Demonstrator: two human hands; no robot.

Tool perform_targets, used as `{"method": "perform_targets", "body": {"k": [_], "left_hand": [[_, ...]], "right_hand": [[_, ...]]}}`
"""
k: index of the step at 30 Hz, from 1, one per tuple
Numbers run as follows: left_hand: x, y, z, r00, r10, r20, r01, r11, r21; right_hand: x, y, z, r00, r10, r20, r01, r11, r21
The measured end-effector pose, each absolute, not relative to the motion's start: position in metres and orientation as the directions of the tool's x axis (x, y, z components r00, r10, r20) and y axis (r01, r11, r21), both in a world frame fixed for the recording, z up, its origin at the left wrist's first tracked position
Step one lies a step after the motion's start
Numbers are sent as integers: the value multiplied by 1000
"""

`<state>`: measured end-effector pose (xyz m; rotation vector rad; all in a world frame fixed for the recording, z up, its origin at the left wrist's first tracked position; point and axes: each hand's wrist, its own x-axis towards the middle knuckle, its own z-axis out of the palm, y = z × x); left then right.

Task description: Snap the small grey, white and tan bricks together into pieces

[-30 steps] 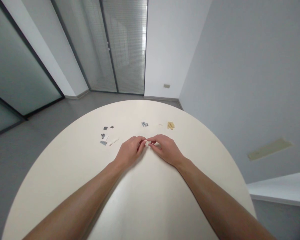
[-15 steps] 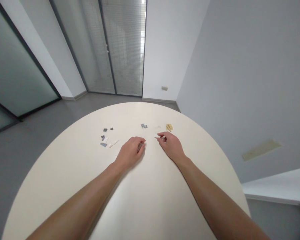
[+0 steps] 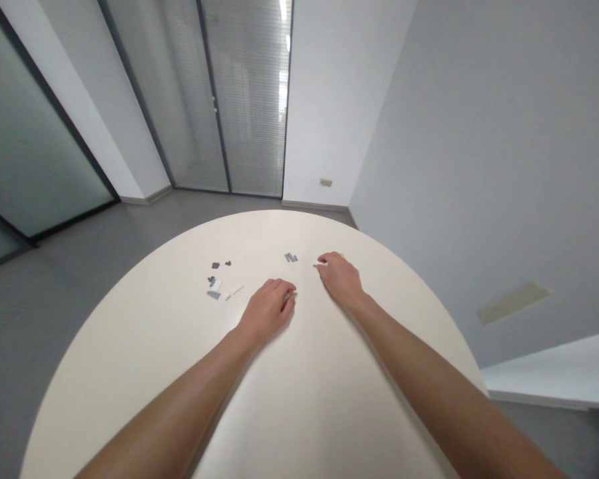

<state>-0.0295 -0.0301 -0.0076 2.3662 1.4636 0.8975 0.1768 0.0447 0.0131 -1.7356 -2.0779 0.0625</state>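
Observation:
My left hand (image 3: 268, 307) rests near the middle of the round table with its fingers curled together. Something small may be pinched in it, but the fingers hide most of it. Farther forward and to the right, my right hand (image 3: 340, 278) pinches a small white piece (image 3: 317, 264) at its fingertips, low over the tabletop. Small grey strips (image 3: 290, 257) lie just left of that hand. Yellow pieces (image 3: 342, 255) are mostly covered by its knuckles.
Left of my hands lie dark grey pieces (image 3: 215, 265), a flat grey piece (image 3: 213, 295), and white pieces (image 3: 237, 290). All are on the white round table (image 3: 259, 412). Glass partitions (image 3: 249, 100) and a grey wall (image 3: 479, 166) stand beyond it.
My right hand has moved forward and slightly right, now covering most of the yellow pieces and the spot where a white piece lay. The left hand has barely moved; the view has shifted slightly.

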Motion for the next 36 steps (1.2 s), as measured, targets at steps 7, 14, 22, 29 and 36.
{"method": "perform_targets", "body": {"k": [7, 14, 22, 29, 36], "left_hand": [[-29, -31, -6, 323, 860, 394, 737, -490, 466], [-28, -31, -5, 326, 860, 392, 735, -491, 467], [-29, -30, -8, 338, 856, 391, 737, -499, 455], [-29, -30, -8, 349, 854, 387, 756, -500, 422], [-26, -33, -5, 352, 843, 407, 815, -490, 309]], "right_hand": [[167, 69, 7, 4, 944, 330, 956, 92, -277], [164, 75, 7, 33, 954, 298, 966, 45, -253], [167, 68, 10, 20, 942, 336, 972, 61, -229], [168, 19, 5, -188, 922, 337, 954, 252, -159], [180, -9, -9, -288, 883, 369, 883, 395, -255]]}}
